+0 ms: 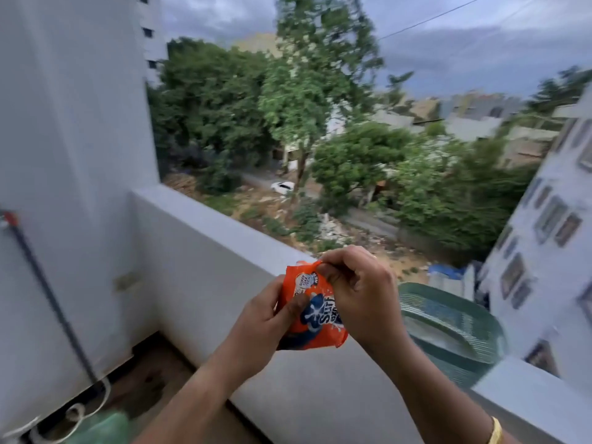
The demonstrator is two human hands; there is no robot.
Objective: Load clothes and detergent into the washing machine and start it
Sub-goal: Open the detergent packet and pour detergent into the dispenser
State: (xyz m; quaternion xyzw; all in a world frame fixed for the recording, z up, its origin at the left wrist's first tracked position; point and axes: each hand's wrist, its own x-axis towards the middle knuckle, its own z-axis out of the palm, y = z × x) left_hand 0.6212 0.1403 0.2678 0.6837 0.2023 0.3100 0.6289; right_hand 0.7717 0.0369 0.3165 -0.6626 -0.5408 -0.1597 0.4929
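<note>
A small orange detergent sachet [315, 328] with blue and white print is held up in front of me at the balcony parapet. My left hand [261, 318] grips its left side, thumb across the front. At the sachet's top corner, the fingers of my right hand [362, 293] pinch the crumpled edge. No washing machine or clothes are in view.
A white parapet wall [198, 251] runs from the left pillar to the lower right. A green slatted plastic basket [455, 331] rests on the ledge at right. A dark hose [48, 290] hangs down the left wall, and a green object [99, 429] sits on the floor.
</note>
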